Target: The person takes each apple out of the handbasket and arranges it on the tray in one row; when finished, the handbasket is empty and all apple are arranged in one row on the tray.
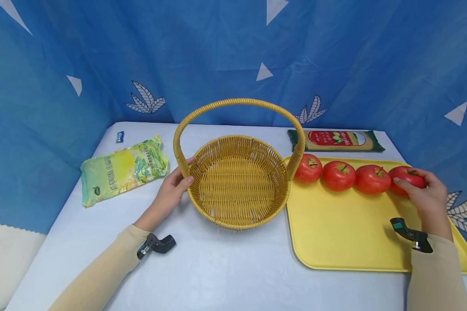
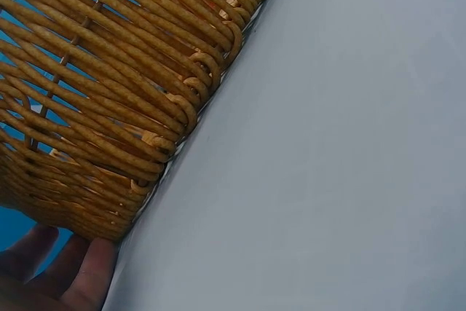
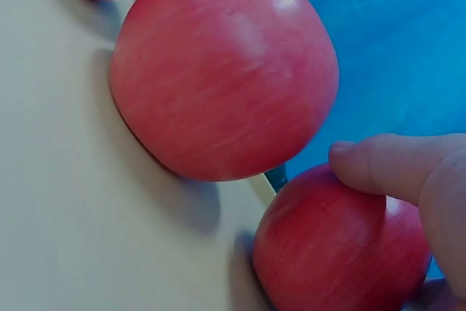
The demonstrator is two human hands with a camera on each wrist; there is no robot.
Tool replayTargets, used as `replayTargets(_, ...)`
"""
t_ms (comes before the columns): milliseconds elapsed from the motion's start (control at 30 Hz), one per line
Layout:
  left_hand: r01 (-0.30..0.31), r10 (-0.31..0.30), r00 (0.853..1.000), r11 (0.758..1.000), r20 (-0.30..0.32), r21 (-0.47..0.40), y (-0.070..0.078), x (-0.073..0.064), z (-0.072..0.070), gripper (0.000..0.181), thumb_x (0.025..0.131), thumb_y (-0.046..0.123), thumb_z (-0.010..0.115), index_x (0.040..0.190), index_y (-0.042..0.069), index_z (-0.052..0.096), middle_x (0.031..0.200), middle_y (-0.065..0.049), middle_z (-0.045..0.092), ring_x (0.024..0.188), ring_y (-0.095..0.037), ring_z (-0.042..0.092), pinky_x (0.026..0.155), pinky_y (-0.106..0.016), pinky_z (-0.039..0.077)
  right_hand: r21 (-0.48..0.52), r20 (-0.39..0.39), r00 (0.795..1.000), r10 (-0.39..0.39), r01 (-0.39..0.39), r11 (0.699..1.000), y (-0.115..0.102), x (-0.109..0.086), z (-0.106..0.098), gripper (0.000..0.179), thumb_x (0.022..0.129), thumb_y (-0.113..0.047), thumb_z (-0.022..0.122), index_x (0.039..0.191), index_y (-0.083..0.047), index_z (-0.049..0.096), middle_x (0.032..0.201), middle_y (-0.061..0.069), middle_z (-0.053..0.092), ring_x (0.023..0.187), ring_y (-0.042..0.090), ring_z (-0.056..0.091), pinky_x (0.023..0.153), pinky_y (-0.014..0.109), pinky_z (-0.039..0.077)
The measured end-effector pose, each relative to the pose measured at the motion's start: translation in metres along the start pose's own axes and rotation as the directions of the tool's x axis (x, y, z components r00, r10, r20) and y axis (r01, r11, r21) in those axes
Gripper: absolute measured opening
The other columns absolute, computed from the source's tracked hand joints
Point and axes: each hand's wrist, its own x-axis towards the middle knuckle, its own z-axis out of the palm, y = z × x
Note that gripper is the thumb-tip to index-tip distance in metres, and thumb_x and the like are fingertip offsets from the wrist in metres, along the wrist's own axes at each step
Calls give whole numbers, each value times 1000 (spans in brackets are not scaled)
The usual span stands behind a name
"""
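Note:
A round woven wicker basket [image 1: 239, 224] with a tall arched handle stands upright in the middle of the table. My left hand [image 1: 174, 185] holds its left side near the handle's foot, thumb over the rim. In the left wrist view, fingertips [image 2: 91, 271] touch the outside of the basket wall [image 2: 109, 71]. Several red apples [image 1: 372, 179] sit in a row along the far edge of a yellow tray [image 1: 342, 237]. My right hand [image 1: 430, 190] grips the rightmost apple [image 3: 342, 245], its thumb pressed against the fruit. The other fingers are mostly hidden behind it.
A green and yellow plastic packet [image 1: 122, 170] lies left of the basket, with a tiny blue sachet [image 1: 119, 137] behind it. Beyond the tray lies a long pasta packet [image 1: 336, 141]. A blue curtain [image 1: 225, 56] hangs behind the white table [image 1: 218, 268].

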Motion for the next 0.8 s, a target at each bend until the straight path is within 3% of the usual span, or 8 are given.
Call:
replayTargets(200, -10, 10, 1000, 1000, 1, 0, 1, 0, 0, 54, 106, 14, 51, 158, 15, 39, 163, -14, 40, 142, -38, 47, 100, -10, 41, -2, 5, 1000, 0, 0, 1000, 2, -1, -3, 66, 101, -37, 60, 161, -30, 31, 170, 13, 18, 150, 37, 23, 123, 46, 36)
replayTargets(300, -14, 14, 1000, 1000, 0, 2, 1, 0, 0, 54, 105, 14, 51, 158, 15, 39, 163, -14, 40, 142, -38, 47, 101, -10, 41, 43, 2, 1000, 1, -1, 999, 5, -2, -5, 63, 100, -40, 62, 157, -34, 37, 165, 10, 27, 142, 27, 30, 106, 21, 50)
replayTargets(433, -22, 22, 1000, 1000, -1, -2, 0, 0, 0, 54, 105, 13, 51, 158, 15, 39, 163, -14, 40, 142, -38, 47, 101, -10, 41, 130, -2, 1000, 5, -5, 992, 8, -1, -6, 58, 98, -39, 66, 152, -35, 45, 148, -4, 43, 128, 9, 32, 71, 2, 48)
replayTargets(600, -23, 23, 1000, 1000, -5, -4, 0, 0, 0, 54, 105, 14, 51, 158, 14, 39, 163, -14, 40, 142, -38, 47, 101, -10, 41, 285, 5, 1000, 16, -17, 959, 10, 1, -5, 46, 95, -33, 72, 137, -38, 57, 122, -27, 46, 116, 0, 35, 59, 1, 45)
replayTargets(800, -26, 26, 1000, 1000, -3, -15, 0, 0, 0, 54, 105, 15, 52, 158, 13, 39, 164, -13, 38, 143, -37, 46, 103, -10, 40, 373, 14, 1000, -10, 4, 928, 14, 2, -5, 43, 92, -28, 77, 131, -36, 61, 113, -26, 47, 108, -2, 36, 58, 1, 44)
